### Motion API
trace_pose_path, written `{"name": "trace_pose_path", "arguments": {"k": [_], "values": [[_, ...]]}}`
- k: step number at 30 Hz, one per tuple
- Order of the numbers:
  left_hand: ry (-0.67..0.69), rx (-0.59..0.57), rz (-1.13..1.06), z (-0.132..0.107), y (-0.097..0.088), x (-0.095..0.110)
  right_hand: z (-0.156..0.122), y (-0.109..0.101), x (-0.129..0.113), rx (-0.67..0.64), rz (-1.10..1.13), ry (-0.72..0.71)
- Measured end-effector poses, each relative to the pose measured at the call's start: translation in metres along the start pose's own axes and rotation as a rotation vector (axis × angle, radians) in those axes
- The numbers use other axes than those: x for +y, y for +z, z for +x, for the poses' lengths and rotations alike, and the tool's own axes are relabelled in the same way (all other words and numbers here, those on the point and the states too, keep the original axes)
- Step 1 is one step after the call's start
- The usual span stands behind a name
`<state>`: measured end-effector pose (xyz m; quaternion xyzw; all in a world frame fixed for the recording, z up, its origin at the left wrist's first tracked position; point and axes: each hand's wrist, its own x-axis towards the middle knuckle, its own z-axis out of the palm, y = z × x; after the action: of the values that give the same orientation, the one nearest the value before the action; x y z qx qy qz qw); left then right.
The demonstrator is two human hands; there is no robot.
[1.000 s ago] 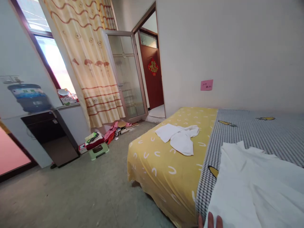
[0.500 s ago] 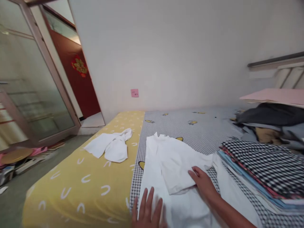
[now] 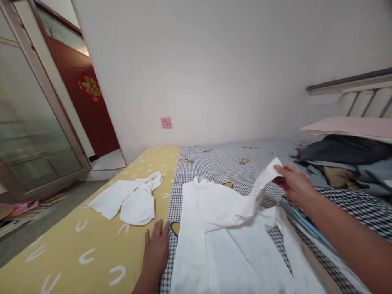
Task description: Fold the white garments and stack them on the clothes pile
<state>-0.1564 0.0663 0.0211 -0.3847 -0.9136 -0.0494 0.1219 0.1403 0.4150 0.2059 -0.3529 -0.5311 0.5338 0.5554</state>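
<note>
A white long-sleeved shirt (image 3: 220, 241) lies spread on the checked part of the bed sheet (image 3: 226, 167). My right hand (image 3: 294, 183) pinches the end of its sleeve and holds it up in the air, above the shirt's body. My left hand (image 3: 157, 251) rests flat with spread fingers on the yellow part of the sheet (image 3: 92, 245), just left of the shirt and holding nothing. A crumpled white cloth (image 3: 131, 200) lies on the yellow part, a little beyond my left hand.
Folded clothes in a stack (image 3: 358, 204) and a dark garment pile (image 3: 343, 151) under a pink board (image 3: 349, 125) fill the bed's right side, by the headboard (image 3: 364, 96). A glass door (image 3: 33, 134) stands left, above floor clutter (image 3: 21, 210).
The view has swung right from the room to the bed. My right hand has lifted the shirt's sleeve up and to the right. My left hand has moved left off the shirt.
</note>
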Motion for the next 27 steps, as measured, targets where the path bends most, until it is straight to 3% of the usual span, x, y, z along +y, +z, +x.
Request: {"name": "trace_pose_path", "arguments": {"k": [2,5,8,13,17,21,27], "values": [[0.005,0.041,0.025,-0.005,0.007,-0.002,0.002,0.005,-0.016,0.028,0.099,0.035],[0.003,0.070,0.044,-0.006,0.014,0.000,0.002,0.033,-0.033,0.066,0.206,0.045],[-0.001,0.102,0.060,-0.004,0.019,0.000,0.001,0.080,-0.039,0.046,0.187,0.062],[-0.006,0.165,0.059,-0.003,0.024,0.000,-0.015,0.169,-0.033,-0.153,0.164,0.086],[-0.006,0.221,0.045,-0.004,0.027,-0.001,-0.030,0.214,-0.022,-0.292,0.198,0.089],[0.001,0.248,0.022,-0.005,0.031,-0.001,-0.040,0.212,0.010,-0.372,0.171,0.148],[0.004,0.271,-0.018,-0.006,0.035,-0.002,-0.040,0.151,0.086,-0.301,-0.094,0.344]]}}
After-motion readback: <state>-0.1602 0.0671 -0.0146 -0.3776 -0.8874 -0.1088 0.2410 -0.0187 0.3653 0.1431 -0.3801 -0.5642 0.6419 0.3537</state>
